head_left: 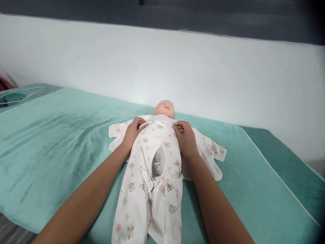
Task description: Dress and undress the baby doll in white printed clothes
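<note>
A baby doll (pixel 164 108) lies on its back with its head toward the wall. White baby pants (pixel 152 152) with small green animal prints cover its body from the chest down, and an oval opening shows at the crotch. My left hand (pixel 134 131) is closed on the waistband at its left side, thumb against fingers. At the opposite side my right hand (pixel 186 138) grips the waistband with curled fingers. A white baby shirt (pixel 209 154) lies spread open beneath the doll, its sleeves out to both sides.
A teal plush cover (pixel 63 145) lies under everything, with darker teal fabric (pixel 286 159) along the right. Behind the doll rises a white wall (pixel 162 64). A pale cord or loop (pixel 30 88) lies at the far left, near a red object (pixel 6 83).
</note>
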`<state>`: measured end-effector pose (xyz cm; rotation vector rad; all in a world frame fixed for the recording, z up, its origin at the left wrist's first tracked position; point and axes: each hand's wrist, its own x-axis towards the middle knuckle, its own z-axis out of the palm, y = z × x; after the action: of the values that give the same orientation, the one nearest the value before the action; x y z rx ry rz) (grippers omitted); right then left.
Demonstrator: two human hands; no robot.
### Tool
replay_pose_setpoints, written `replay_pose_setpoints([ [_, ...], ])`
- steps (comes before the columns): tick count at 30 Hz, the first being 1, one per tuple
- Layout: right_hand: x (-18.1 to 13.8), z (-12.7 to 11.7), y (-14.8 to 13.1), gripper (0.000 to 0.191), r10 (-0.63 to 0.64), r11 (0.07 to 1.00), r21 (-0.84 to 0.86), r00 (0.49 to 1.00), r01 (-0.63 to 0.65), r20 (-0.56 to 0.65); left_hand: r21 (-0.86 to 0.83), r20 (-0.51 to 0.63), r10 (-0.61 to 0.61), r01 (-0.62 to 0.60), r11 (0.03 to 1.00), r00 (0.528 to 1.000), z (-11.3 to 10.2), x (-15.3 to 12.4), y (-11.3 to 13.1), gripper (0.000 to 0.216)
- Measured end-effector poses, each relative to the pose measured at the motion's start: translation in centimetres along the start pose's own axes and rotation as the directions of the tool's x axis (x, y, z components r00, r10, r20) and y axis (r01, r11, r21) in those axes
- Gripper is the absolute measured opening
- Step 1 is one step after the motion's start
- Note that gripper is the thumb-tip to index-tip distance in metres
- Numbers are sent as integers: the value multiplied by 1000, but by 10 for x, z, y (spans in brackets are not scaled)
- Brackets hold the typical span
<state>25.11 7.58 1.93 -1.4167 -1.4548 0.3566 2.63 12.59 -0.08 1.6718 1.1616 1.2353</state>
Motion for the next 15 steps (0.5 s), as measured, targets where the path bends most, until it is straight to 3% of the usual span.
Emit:
replay_pose_setpoints([
  [3, -9, -6, 0, 20, -130, 991, -30, 991, 131, 34, 57, 45, -18, 16, 998, 999, -7, -15, 10, 29],
  [6, -20, -11, -4, 17, -147, 986, -80, 989, 146, 2, 61, 98, -76, 70, 996, 992, -16, -25, 18, 36],
  [9, -32, -14, -9, 11, -4, 996, -89, 995, -4, -96, -28, 175, -174, 181, 983, 969, -25, -29, 22, 36],
  [11, -39, -17, -12, 19, 127, 985, -100, 986, -138, -108, -77, 253, -256, 283, 956, 933, -30, -29, 22, 32],
  [15, -47, -25, -15, 39, 343, 938, -73, 937, -338, 71, -83, 415, -348, 416, 906, 841, -36, -28, 23, 18],
])
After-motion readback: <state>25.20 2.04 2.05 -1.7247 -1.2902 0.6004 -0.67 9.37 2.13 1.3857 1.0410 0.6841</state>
